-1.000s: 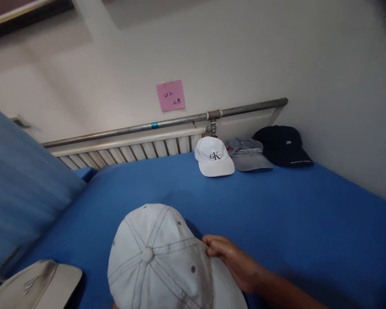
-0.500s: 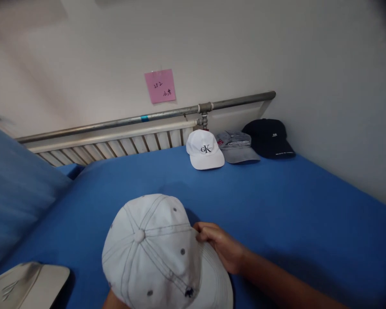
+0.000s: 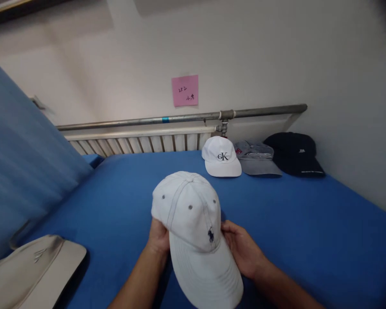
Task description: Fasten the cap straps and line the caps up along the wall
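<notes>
Between my two hands is a white baseball cap point(image 3: 193, 219) with a small dark embroidered emblem, its brim pointing down toward me. My left hand point(image 3: 158, 237) grips the cap's left edge, its fingers tucked out of sight behind the crown. On the other side, my right hand point(image 3: 241, 249) has hold of the cap where crown and brim meet, with part of the fingers hidden by it. The blue surface point(image 3: 128, 193) lies beneath. Beyond stand a white cap with dark letters point(image 3: 221, 158), a grey cap point(image 3: 259, 159) and a black cap point(image 3: 294, 153) in a row.
At the lower left lies a beige cap point(image 3: 35, 274). A blue curtain point(image 3: 22, 159) hangs on the left. Along the far wall run a metal pipe point(image 3: 193, 117) and a white radiator point(image 3: 138, 143), with a pink note point(image 3: 185, 91) stuck above them.
The white cap with the emblem has turned upright, its front now facing me, and moved up and right in view. My left hand has come into plain sight. The view has shifted.
</notes>
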A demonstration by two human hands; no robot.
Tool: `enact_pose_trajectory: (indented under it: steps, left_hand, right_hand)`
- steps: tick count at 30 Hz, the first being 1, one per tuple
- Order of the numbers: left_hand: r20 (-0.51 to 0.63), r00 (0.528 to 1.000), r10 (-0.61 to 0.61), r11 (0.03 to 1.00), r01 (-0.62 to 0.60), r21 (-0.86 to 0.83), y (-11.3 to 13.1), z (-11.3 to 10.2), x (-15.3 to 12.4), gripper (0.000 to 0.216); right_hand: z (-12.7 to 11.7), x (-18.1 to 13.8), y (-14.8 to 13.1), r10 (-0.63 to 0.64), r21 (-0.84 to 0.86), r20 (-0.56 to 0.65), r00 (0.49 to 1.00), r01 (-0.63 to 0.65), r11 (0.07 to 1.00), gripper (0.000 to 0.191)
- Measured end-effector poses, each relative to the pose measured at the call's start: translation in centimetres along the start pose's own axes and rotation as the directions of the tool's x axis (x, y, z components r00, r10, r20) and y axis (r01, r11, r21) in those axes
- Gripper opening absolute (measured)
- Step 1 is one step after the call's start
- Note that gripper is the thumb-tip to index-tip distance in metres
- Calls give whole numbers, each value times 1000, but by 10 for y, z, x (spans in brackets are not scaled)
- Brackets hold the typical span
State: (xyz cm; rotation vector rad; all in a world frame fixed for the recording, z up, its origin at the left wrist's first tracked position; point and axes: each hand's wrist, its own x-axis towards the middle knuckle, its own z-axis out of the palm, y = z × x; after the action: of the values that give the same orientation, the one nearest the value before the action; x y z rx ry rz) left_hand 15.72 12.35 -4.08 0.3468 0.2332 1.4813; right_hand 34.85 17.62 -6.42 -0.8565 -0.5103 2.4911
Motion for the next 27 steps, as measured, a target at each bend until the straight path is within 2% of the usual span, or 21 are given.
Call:
enact_pose_trajectory:
  steps: [2, 4, 6, 11, 13, 16, 20, 27]
  left_hand:
    - [-151, 988, 45, 999, -47, -15, -3, 3, 2, 19]
    - [-294, 952, 91, 994, -105, -33, -5, 7, 2, 24]
    - [-338, 936, 102, 991, -127, -51, -5, 11, 1, 28]
    - [-303, 947, 106, 993, -114, -9, -6, 6, 1, 15]
    - [-314, 943, 110, 994, -112, 11, -7, 1, 2, 16]
    - [-311, 944, 110, 993, -118, -7, -7, -3, 3, 17]
    - [-301, 943, 144, 983, -173, -69, -3, -6, 4, 27]
    - [-237, 963, 126, 982, -154, -107, 0, -17, 6, 41]
  right_hand:
    - [-4, 3, -3, -32, 27, -17, 999, 32, 999, 8]
    - [-8, 6, -6, -41, 57, -24, 999, 42, 998, 10]
    - [-9, 7, -8, -40, 63, -25, 999, 42, 997, 10]
    - [-5, 6, -10, -29, 72, -71, 997, 34, 997, 12]
    - [-4, 6, -9, -34, 83, -90, 995, 42, 996, 13]
    - [-6, 7, -8, -102, 62, -87, 991, 108, 992, 10]
    - [-10, 10, -8, -134, 20, -50, 990, 135, 991, 6]
    - [-7, 10, -8, -70, 127, -115, 991, 84, 988, 11]
